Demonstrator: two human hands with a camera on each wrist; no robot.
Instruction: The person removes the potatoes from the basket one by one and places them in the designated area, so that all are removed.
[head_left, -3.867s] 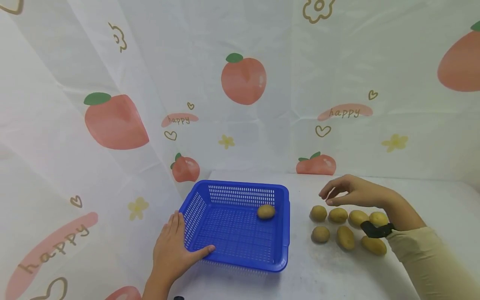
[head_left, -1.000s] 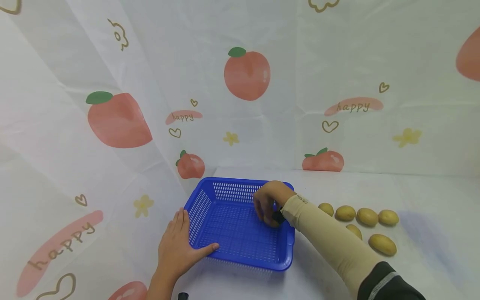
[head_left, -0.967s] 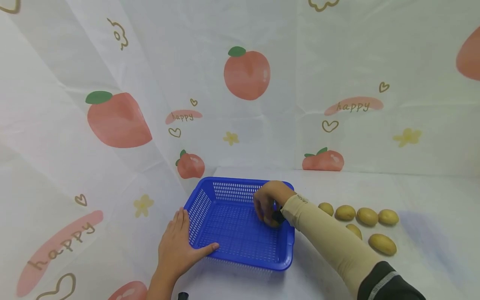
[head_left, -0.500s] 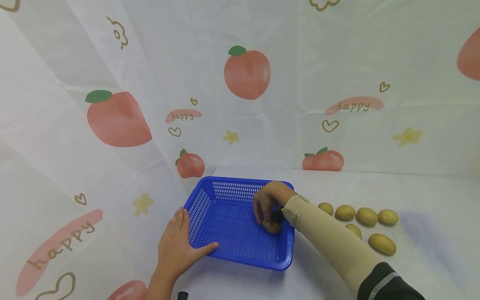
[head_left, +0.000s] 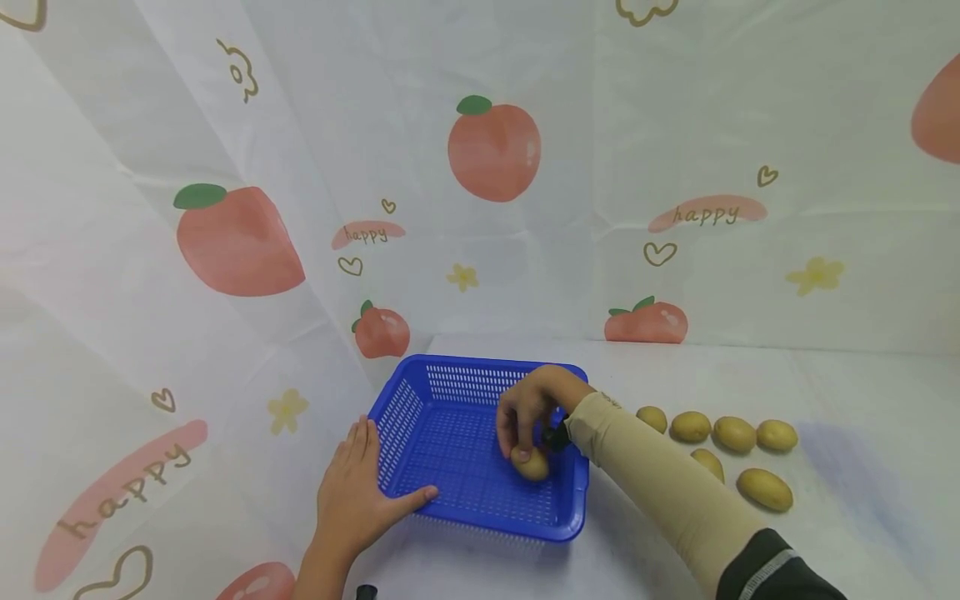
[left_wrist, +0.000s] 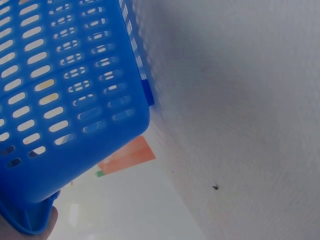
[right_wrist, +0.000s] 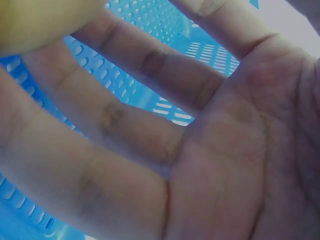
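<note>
The potato [head_left: 530,463] is small, oval and yellow-brown, lying on the floor of the blue basket [head_left: 420,400] right of centre in the frame. Half a second ago it sat further right under the palm. The right hand [head_left: 529,405] pinches its top with downward fingers [head_left: 517,448]; the left hand [head_left: 351,498] rests flat, fingers straight, against the basket's lower left corner.

Bright blue perforated basket [head_left: 420,400]; tan-yellow potatoes [head_left: 732,433]; white surface [head_left: 825,392]; white backdrop [head_left: 495,150] printed with pink peaches, yellow flowers, brown hearts.
</note>
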